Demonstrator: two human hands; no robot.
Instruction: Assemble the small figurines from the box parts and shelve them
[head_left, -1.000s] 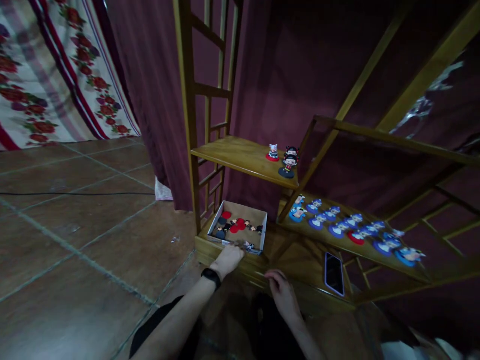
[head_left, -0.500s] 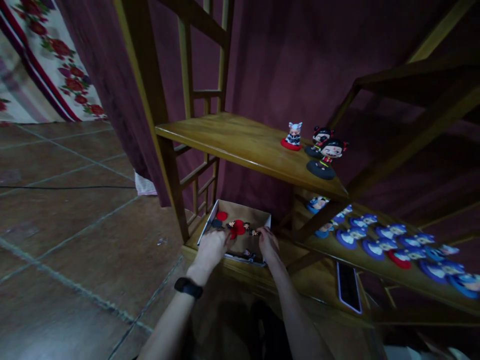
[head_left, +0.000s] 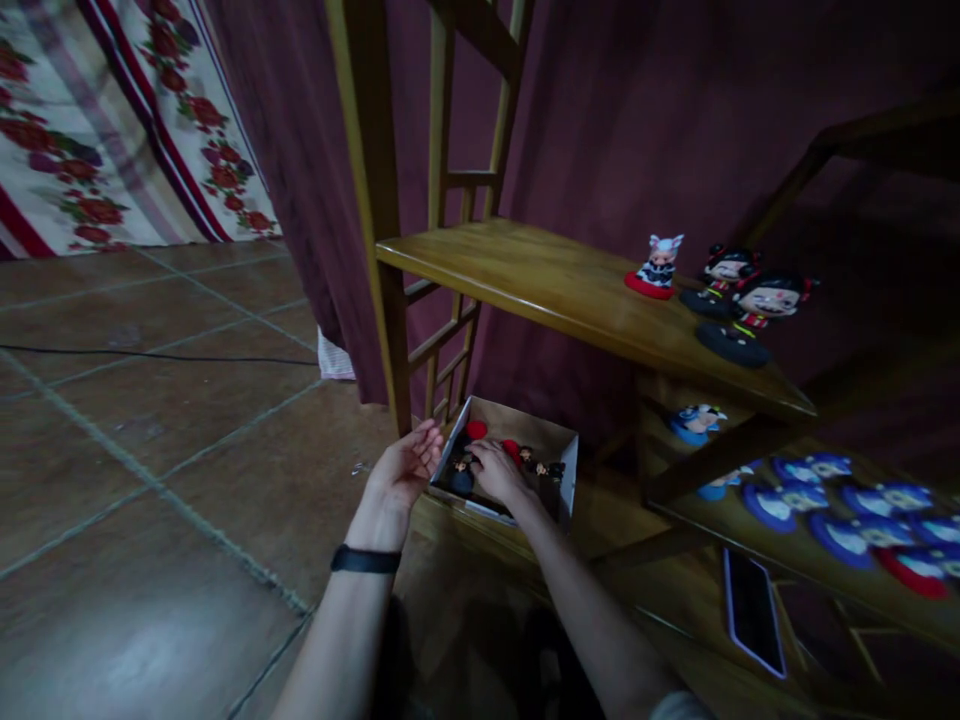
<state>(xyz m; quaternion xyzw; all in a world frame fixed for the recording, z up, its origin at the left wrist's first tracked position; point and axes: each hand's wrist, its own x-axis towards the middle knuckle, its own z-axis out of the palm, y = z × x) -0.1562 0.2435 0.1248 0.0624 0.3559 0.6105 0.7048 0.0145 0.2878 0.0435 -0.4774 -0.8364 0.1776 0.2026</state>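
A shallow cardboard box (head_left: pixel 564 462) sits on the lowest wooden shelf and holds several small figurines on red and dark bases (head_left: pixel 517 455). My left hand (head_left: pixel 401 475) rests against the box's left wall with the fingers apart and holds nothing. My right hand (head_left: pixel 496 472) reaches down inside the box, its fingers curled over the figurines; what they grip is hidden.
Three figurines (head_left: pixel 720 290) stand on the middle shelf (head_left: pixel 555 295). Blue-based figurines (head_left: pixel 832 490) lie in rows on a lower shelf at right. A phone (head_left: pixel 752 612) lies on the bottom board. Dark red curtain behind; tiled floor (head_left: pixel 150 470) to the left.
My left hand has slid from over the box to its left outer wall. My right hand has moved from the box's right edge to the figurines inside. The view has shifted closer.
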